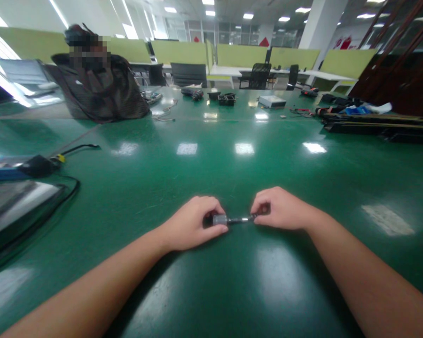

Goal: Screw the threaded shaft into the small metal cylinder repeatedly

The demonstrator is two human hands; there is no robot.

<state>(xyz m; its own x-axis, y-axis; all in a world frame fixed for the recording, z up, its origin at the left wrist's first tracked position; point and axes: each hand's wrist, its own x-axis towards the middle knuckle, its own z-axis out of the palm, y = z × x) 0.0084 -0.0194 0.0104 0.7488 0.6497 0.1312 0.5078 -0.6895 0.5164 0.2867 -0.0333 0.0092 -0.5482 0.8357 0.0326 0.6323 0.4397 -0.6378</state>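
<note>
A small metal part with a grey cylindrical body (220, 220) and a thin, shiny dark rod (238, 219) lies level, low over the green table (211, 169). Its exact kind is hard to make out. My left hand (193, 223) is closed around the body, thumb in front and fingers behind. On the other side, my right hand (280, 209) pinches the rod's far end between thumb and fingertips. That end is hidden by the fingers.
At left lie a blue-edged device (3, 171) and a flat grey device (19, 195) with a black cable (65, 199). A large dark bag (102, 91) stands behind them. Farther back are a white box (272, 102) and black bars (380, 124) at right.
</note>
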